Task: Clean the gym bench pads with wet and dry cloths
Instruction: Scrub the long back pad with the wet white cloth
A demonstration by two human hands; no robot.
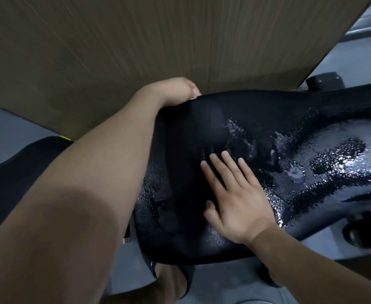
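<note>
Left hand is gripping the far edge of the wet black padded bench surface. Right hand is lying flat on it, fingers spread.

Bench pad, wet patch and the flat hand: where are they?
bench pad (268,110): head view, dark upper part.
wet patch (338,159): head view, shiny drops.
right hand (235,200): head view, back of the hand.

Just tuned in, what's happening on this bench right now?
A person leans over the black bench pad. The left hand grips the pad's far edge, while the right hand lies flat on top with its fingers straight. Water droplets glisten across the pad to the right of the hands, so it is wet and not yet dried. I cannot clearly make out a cloth.
</note>
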